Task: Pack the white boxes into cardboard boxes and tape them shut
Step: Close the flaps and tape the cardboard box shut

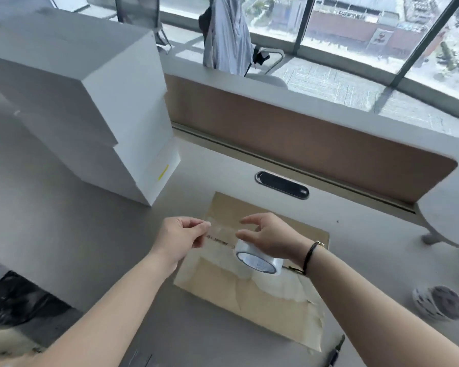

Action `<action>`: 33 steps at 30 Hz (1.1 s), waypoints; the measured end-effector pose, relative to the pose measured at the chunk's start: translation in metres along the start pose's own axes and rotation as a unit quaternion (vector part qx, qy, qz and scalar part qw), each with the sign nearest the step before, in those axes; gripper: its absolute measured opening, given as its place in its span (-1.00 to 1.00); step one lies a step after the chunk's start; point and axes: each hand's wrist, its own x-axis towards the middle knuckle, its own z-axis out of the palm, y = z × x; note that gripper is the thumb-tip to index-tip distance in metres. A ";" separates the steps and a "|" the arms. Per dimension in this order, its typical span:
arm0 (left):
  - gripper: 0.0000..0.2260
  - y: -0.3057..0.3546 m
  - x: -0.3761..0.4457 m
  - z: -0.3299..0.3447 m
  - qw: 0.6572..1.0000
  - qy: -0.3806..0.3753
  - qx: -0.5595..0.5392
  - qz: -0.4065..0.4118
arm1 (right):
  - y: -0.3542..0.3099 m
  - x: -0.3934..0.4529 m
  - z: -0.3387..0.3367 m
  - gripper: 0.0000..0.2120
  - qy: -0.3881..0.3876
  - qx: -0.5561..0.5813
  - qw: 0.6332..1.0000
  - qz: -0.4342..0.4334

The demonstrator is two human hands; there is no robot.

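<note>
The fingers [196,229] of the left hand [182,238] pinch the free end of a clear tape strip [221,233], thumb and forefinger closed on it. The right hand [269,238] curls over the top of the tape roll [255,262], thumb and fingers spread around it, holding it just above the carton [249,292]. The strip runs taut between the two hands, roughly along the carton's centre seam.

The carton lies on the table [77,247] with its flaps closed; patches of clear tape already shine across its near half. A black band [309,256] sits on the right wrist.

To the left and behind, a stack of white boxes [90,107] stands on the table, well apart from the carton; the lowest visible box carries a small yellow mark [163,172]. A dark oval slot [281,185] is set into the table beyond the carton, in front of a brown partition [302,139]. At the right edge sits a small dark patterned roll [439,303]; a dark pen-like thing [337,350] lies near the carton's near corner. A black bag [19,298] shows at lower left.
</note>
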 end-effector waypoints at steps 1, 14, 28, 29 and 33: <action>-0.87 -0.005 0.003 -0.006 1.000 0.008 0.003 -0.005 | -0.004 0.007 0.006 -0.62 0.006 -0.013 1.000 0.008; -0.89 -0.038 0.044 -0.036 0.997 -0.014 -0.065 -0.046 | -0.018 0.015 0.027 -0.41 0.025 0.065 0.997 0.040; -0.86 -0.044 0.073 -0.071 0.990 -0.021 -0.124 -0.068 | -0.044 0.031 0.024 -0.44 0.007 -0.241 0.965 0.103; -0.88 -0.046 0.073 -0.071 0.989 -0.029 -0.125 -0.074 | -0.049 0.031 0.025 -0.47 0.010 -0.284 0.953 0.105; -0.91 -0.057 0.071 -0.062 0.985 -0.028 -0.132 -0.104 | -0.061 0.032 0.026 -0.54 0.029 -0.400 0.910 0.103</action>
